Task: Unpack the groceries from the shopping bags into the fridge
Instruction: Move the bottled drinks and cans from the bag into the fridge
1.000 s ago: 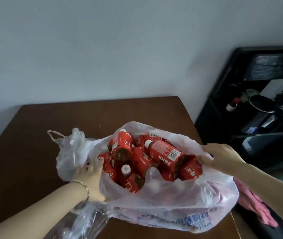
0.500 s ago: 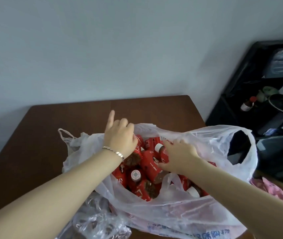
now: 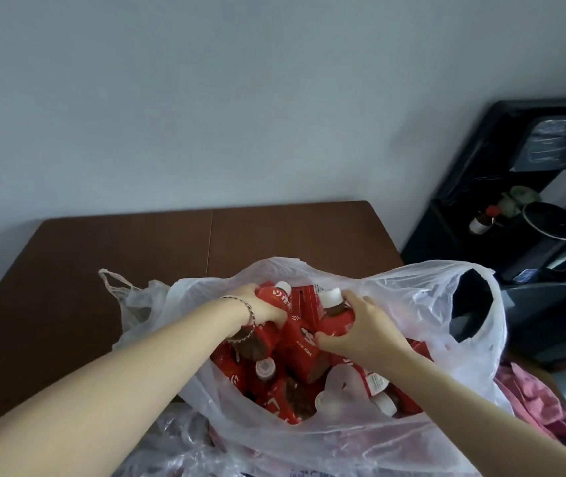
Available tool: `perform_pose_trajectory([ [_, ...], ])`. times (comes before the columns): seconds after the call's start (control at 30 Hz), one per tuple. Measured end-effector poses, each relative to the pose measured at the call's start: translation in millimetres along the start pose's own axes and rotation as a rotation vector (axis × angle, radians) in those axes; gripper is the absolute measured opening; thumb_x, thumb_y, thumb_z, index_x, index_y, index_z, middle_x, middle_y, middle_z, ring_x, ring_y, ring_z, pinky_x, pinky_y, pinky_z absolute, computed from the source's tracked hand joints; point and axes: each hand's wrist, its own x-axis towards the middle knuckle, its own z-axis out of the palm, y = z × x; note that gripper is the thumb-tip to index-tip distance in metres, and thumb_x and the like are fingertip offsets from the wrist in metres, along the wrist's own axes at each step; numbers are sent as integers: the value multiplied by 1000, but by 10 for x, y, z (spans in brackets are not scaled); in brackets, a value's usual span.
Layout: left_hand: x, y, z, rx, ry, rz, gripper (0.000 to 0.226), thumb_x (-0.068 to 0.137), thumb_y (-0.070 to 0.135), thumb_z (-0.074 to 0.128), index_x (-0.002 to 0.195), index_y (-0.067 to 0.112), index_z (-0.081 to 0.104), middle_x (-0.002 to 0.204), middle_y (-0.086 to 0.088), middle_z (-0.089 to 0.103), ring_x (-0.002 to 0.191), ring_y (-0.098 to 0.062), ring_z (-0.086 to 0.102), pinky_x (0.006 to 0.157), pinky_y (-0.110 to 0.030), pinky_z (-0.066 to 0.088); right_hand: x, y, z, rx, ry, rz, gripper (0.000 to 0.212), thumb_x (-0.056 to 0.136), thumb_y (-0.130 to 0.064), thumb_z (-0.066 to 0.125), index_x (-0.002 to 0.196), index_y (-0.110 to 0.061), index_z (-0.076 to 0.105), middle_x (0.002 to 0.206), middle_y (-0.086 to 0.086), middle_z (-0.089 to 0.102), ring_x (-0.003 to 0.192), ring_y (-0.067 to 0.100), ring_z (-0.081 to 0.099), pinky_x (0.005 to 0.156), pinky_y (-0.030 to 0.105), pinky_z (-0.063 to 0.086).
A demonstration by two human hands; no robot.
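Observation:
A translucent white shopping bag [image 3: 422, 297] lies open on the brown table [image 3: 157, 249], filled with several red-labelled juice bottles [image 3: 304, 342] with white caps. My left hand [image 3: 261, 306], a bracelet on its wrist, is inside the bag and wrapped around one red bottle [image 3: 276, 297] at the far left of the pile. My right hand [image 3: 360, 330] grips a second red bottle [image 3: 335, 311] by its body, cap pointing away from me. Both bottles still touch the pile. No fridge shows in this view.
A black shelf unit [image 3: 522, 215] stands to the right of the table, holding a small bottle [image 3: 481, 220] and dark kitchen items. Pink cloth [image 3: 533, 394] lies at the table's right edge. Crumpled clear plastic [image 3: 178, 445] sits near me. A grey wall runs behind.
Both hands left the bag's edges and went in among the bottles. Each has closed around a red bottle. The bag's right handle has lifted up.

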Motion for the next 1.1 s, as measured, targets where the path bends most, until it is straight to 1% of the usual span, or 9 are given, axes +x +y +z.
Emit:
perform_pose_trajectory([
  [0.1,-241,-109,21,-379,-148,42,53,59,26,78,107,27,54,103,-11,64,94,-29,64,88,-44,53,-39,-36,-19,452,-127,96,27,75,-18,73,98,-18,59,83,-1,69,71,10,69,59,19,54],
  [0.17,-353,-194,97,-570,-208,95,75,55,19,79,119,32,42,110,-12,59,99,-30,61,91,-47,50,-73,-100,-32,727,-205,197,11,83,-16,66,93,-12,62,74,3,71,66,15,69,57,24,54],
  [0.23,-433,-270,180,-525,-210,170,92,47,22,81,124,38,34,114,-7,55,104,-27,57,92,-46,49,-99,-187,-29,784,-180,253,17,86,-27,63,83,-10,63,70,5,70,64,17,69,57,28,54],
  [0.43,-543,-385,244,-287,-102,353,85,64,14,80,124,43,26,111,10,47,98,-8,51,78,-24,45,-156,-358,83,226,4,-27,51,84,-47,60,82,5,61,79,15,69,74,29,67,74,45,56],
  [0.57,-622,-385,228,-95,-38,455,85,67,16,79,121,45,21,114,9,40,100,-10,47,73,-18,42,-190,-365,-28,-199,18,-88,42,80,-57,60,96,-19,49,91,-8,60,80,11,60,69,26,53],
  [0.67,-627,-416,227,61,-20,505,89,66,17,78,131,40,21,116,7,38,100,-11,48,73,-15,42,-215,-392,-101,-330,-95,-82,58,77,-61,61,114,-22,38,102,-6,59,84,10,57,69,22,48],
  [0.8,-594,-516,282,200,-39,544,90,64,16,77,133,38,22,113,10,44,97,-9,52,71,-9,42,-249,-479,34,-482,-45,-243,69,79,-64,56,133,-28,34,113,-5,61,95,13,59,74,24,48],
  [0.9,-576,-548,296,193,-13,564,92,64,15,76,134,36,21,114,10,45,98,-10,55,74,-11,46,-216,-542,91,-600,-27,-303,59,80,-70,47,127,-34,47,115,-7,59,101,13,57,77,25,48],
  [1.1,-568,-600,305,166,10,551,101,64,11,77,137,36,13,113,11,45,86,-5,55,60,-6,45,-109,-685,118,-813,-167,-407,58,83,-71,40,106,-21,58,86,-5,60,83,13,61,78,31,54],
])
